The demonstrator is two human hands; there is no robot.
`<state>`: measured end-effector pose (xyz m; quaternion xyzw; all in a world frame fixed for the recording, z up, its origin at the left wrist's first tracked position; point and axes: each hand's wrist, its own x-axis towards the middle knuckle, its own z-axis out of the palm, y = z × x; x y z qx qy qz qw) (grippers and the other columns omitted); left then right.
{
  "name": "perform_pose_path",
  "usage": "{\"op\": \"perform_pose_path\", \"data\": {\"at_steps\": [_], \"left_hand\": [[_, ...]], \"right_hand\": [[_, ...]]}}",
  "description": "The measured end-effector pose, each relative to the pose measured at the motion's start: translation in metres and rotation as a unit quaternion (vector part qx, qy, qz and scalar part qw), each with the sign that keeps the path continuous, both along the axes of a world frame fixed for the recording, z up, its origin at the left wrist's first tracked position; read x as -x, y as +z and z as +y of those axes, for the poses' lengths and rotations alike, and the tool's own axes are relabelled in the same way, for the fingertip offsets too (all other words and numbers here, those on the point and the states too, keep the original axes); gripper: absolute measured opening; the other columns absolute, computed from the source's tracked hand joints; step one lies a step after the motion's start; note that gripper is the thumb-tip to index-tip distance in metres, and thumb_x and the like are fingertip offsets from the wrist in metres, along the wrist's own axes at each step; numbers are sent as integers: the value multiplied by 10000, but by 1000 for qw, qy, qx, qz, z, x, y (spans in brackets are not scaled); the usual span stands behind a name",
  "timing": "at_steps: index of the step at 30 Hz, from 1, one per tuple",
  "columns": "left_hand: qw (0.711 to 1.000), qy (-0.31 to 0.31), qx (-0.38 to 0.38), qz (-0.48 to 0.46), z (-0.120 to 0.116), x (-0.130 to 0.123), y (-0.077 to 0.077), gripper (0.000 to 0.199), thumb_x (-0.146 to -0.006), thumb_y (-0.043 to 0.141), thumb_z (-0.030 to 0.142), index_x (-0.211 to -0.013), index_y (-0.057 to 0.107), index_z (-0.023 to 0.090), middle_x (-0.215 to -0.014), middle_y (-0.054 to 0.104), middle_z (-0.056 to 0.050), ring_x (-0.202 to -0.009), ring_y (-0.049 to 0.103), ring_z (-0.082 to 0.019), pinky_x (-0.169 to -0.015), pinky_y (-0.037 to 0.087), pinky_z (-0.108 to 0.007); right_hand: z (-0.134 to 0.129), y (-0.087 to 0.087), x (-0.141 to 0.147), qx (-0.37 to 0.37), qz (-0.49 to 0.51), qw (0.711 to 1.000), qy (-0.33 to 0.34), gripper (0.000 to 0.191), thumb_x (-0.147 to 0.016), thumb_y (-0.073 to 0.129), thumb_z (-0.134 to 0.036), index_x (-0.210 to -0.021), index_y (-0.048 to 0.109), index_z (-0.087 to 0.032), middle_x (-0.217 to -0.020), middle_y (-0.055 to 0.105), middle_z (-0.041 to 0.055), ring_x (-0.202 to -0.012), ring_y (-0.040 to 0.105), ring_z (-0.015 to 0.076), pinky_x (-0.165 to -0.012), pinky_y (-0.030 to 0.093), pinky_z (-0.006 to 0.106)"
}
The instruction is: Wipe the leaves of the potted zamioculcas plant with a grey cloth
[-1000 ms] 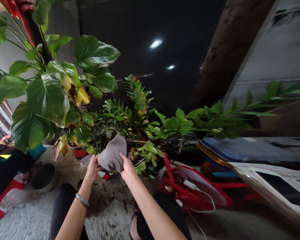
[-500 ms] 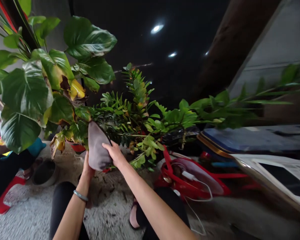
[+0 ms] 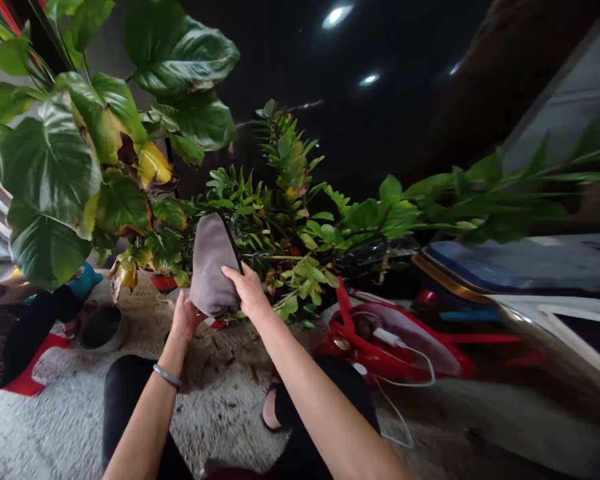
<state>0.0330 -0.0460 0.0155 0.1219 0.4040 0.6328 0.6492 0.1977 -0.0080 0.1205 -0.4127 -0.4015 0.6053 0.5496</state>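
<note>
A grey fabric piece [image 3: 213, 267] with a black trimmed edge stands tilted up in front of me; its exact kind does not show. On its right side my right hand [image 3: 251, 291] is closed, with the thumb lying flat on the grey face and the fingers hidden behind. At the lower left corner is my left hand [image 3: 183, 325], a grey-blue bangle [image 3: 167, 375] on its wrist. Its thumb points up, apart from the other fingers, which reach towards the underside of the fabric and are partly hidden. Beneath the fabric a small red and white bit shows.
Large-leaved potted plants [image 3: 55, 167] and bushier green stems [image 3: 290, 173] fill the space ahead. To the right lies a red bag [image 3: 405, 353] with a white cable, beside stacked flat items [image 3: 525, 267]. At the left are a dark bucket [image 3: 103, 328] and a seated person [image 3: 15, 327].
The fabric piece and both hands have shifted up and right in view. My left hand has loosened away from the fabric's lower left side; my right hand keeps its hold.
</note>
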Motion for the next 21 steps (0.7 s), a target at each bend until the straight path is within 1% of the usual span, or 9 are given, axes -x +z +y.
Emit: {"op": "perform_pose_path", "data": {"at_steps": [2,5,8,11,13,14,17,19,21], "left_hand": [[1000,-8,-2,2,-3,0,2,603,-1041,337,537,-1251,697,102,-1125,781,-162,-1195,674,-333,-1086,465,-474],[1000,-23,-12,-2,-9,-1,3,554,-1035,392,509,-1197,722,94,-1072,790,-160,-1146,699,-334,-1067,478,-446],[1000,-10,-11,3,-12,-3,0,499,-1010,475,497,-1138,740,94,-1047,791,-153,-1105,711,-338,-1027,499,-418],[1000,1,-10,2,-8,-7,-5,505,-1001,481,508,-1180,718,100,-1120,771,-157,-1005,727,-302,-943,538,-405],[1000,-6,-9,10,-4,-9,-7,529,-1012,441,520,-1249,684,114,-1167,753,-151,-906,725,-258,-880,559,-401],[1000,-11,-7,16,-3,-10,-7,537,-1019,423,520,-1281,667,120,-1181,747,-146,-875,719,-244,-858,563,-398],[1000,-13,-2,15,0,-10,-10,585,-1021,425,528,-1391,596,108,-1234,731,-160,-947,718,-261,-880,557,-394],[1000,-1,10,-7,0,-9,-12,652,-1001,474,542,-1480,515,102,-1312,699,-180,-1055,712,-288,-942,541,-400],[999,10,25,-31,0,-8,-14,690,-990,505,537,-1524,462,102,-1382,659,-190,-1117,705,-297,-1001,522,-406]], "right_hand": [[-18,-30,3,88,17,996,6,354,-526,785,-420,-797,727,-199,-746,756,38,-753,657,257,-706,508,363],[-61,-60,-3,135,-6,989,59,331,-530,801,-409,-778,747,-197,-726,755,59,-716,668,277,-669,511,381],[-74,-48,-14,70,-28,995,69,362,-584,819,-411,-866,777,-188,-803,784,59,-756,686,276,-695,524,370],[-41,-16,-20,-33,-22,999,-28,426,-616,827,-447,-951,764,-191,-866,796,37,-824,694,256,-753,536,345],[-13,-7,-19,-43,11,995,-84,410,-598,822,-441,-920,740,-202,-832,789,18,-815,693,241,-749,544,338],[-3,-11,-17,-18,36,995,-94,387,-584,816,-426,-891,726,-208,-800,782,13,-794,697,240,-734,551,345],[-3,-45,-10,125,104,984,-77,297,-564,781,-358,-813,690,-225,-703,758,25,-703,712,260,-667,570,391],[-24,-73,-8,208,110,970,-58,238,-568,767,-330,-763,674,-231,-651,739,48,-646,714,278,-626,565,415],[-50,-86,-9,241,109,963,-44,228,-574,777,-333,-748,670,-230,-641,734,72,-620,713,288,-604,553,419]]}}
